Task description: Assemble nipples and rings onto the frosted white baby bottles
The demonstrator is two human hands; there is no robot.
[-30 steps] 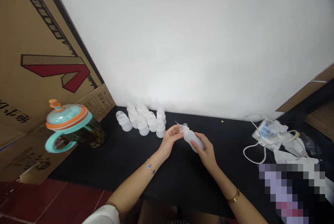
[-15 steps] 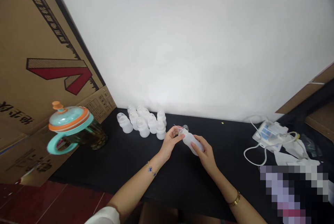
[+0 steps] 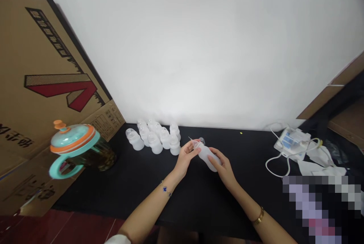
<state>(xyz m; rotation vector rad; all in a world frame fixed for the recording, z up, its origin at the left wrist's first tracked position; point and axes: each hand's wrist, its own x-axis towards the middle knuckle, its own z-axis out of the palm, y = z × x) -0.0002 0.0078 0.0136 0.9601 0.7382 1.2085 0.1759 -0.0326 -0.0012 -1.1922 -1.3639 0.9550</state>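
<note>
A small frosted white baby bottle is tilted above the black table, its top toward the left. My right hand wraps its lower body, thumb on the near side. At the neck end, my left hand is closed with thumb and fingers pinching the clear top. A clear dome-shaped cap shows just behind the neck; whether it is attached I cannot tell. A thin clear strip sticks out by my left fingertips. Left of my hands, several similar bottles with clear domed tops stand upright in a cluster.
A teal and orange lidded jug of dark liquid stands at the left, beside a large cardboard box. White cables and a white boxy item lie at the right. A white wall rises behind the black table.
The view has tilted slightly, so the box and jug sit lower in the picture. Both hands stay on the bottle, with only a slight shift of the left fingers at its top.
</note>
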